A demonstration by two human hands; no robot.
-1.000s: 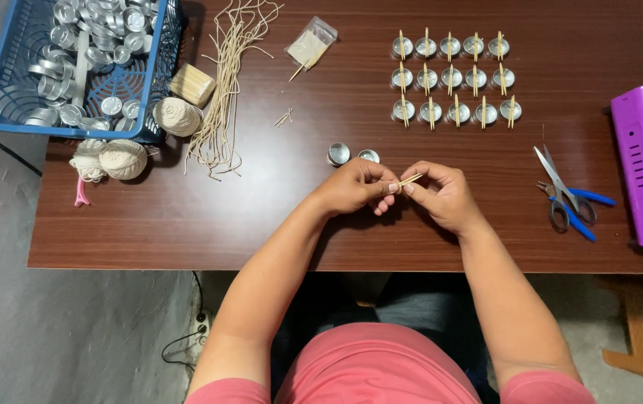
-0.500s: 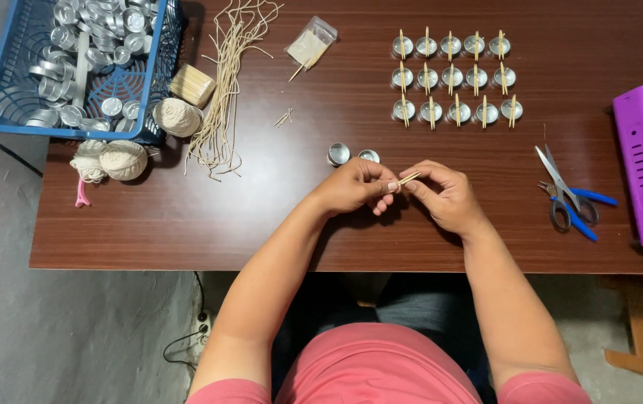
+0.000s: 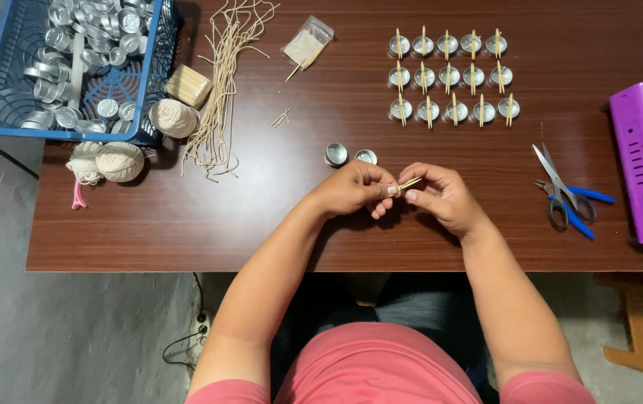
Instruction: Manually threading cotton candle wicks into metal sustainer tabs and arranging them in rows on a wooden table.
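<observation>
— Where was the stick, and which way did it run?

— I had the thin wooden stick (image 3: 410,182) pinched between both sets of fingertips, my left hand (image 3: 355,188) and right hand (image 3: 441,196) meeting above the table's (image 3: 187,217) near edge. Its long axis ran left to right, tilted up toward my right hand.

— Anything close by?

— Two small silver cups (image 3: 351,155) sat just beyond my left knuckles, apart from them. The scissors (image 3: 565,194) lay well off to my right; nothing blocked me.
</observation>
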